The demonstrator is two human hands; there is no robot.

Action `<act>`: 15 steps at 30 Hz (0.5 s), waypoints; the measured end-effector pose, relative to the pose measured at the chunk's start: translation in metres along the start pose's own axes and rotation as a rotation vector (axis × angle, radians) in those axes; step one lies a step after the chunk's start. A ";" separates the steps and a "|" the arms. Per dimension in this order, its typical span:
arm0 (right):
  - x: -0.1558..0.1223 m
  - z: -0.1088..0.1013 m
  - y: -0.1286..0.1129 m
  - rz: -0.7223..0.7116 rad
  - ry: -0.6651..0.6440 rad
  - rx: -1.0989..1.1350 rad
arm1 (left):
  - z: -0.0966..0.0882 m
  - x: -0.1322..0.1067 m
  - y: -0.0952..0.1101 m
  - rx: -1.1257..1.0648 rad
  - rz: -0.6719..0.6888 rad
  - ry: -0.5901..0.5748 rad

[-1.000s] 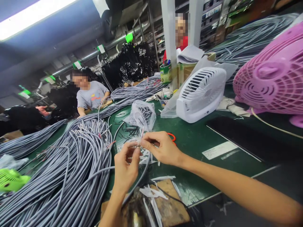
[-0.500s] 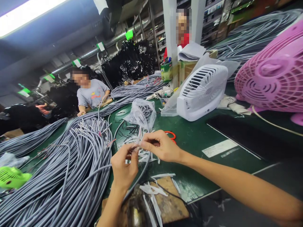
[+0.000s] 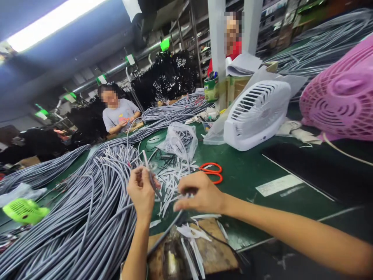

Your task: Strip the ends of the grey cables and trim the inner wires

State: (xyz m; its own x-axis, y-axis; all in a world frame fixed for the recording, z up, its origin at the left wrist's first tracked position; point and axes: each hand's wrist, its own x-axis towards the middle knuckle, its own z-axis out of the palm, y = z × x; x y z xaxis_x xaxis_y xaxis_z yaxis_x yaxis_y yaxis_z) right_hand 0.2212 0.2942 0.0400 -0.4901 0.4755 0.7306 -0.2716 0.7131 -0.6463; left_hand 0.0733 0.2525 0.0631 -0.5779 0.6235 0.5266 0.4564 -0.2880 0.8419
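Note:
My left hand (image 3: 142,191) is closed around a grey cable, whose pale end (image 3: 145,158) sticks up above the fingers. To its right is my right hand (image 3: 201,193), slightly blurred, with fingers curled and thumb apart from them; I see nothing gripped there. A grey cable (image 3: 174,222) passes behind the right hand and curves down towards the wooden block. Beneath and between the hands lie scattered white strips (image 3: 169,182). Red-handled scissors (image 3: 214,171) rest just beyond the right hand. A large bundle of grey cables (image 3: 96,198) fills the table to the left.
Behind the hands sits a clear plastic bag (image 3: 182,140) of short dark pieces. A white fan (image 3: 256,116) and pink fan (image 3: 338,97) stand right; a green fan (image 3: 25,212) lies left. A wooden block (image 3: 215,243) is in front. A co-worker (image 3: 121,114) sits across.
My hands have parted: the left moved left with the cable, the right moved away to the right and lower. The scissors are now more visible. The co-worker's hands have come together.

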 end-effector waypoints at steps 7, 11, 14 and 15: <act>0.010 0.000 0.016 0.489 0.112 0.194 | 0.005 -0.016 0.004 -0.029 0.056 -0.302; 0.011 0.000 0.015 0.501 0.036 0.401 | 0.006 -0.014 0.001 -0.110 -0.049 -0.454; 0.013 -0.004 0.013 0.478 0.018 0.450 | 0.007 -0.012 -0.001 -0.199 -0.179 -0.564; 0.014 -0.006 0.013 0.466 0.025 0.470 | 0.007 -0.012 -0.001 -0.215 -0.203 -0.580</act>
State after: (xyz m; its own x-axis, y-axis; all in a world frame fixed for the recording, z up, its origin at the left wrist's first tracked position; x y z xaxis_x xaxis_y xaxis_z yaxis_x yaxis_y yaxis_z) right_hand 0.2159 0.3130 0.0430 -0.6259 0.6959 0.3522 -0.3710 0.1316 -0.9193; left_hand 0.0842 0.2502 0.0555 -0.1518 0.9546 0.2562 0.1968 -0.2248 0.9543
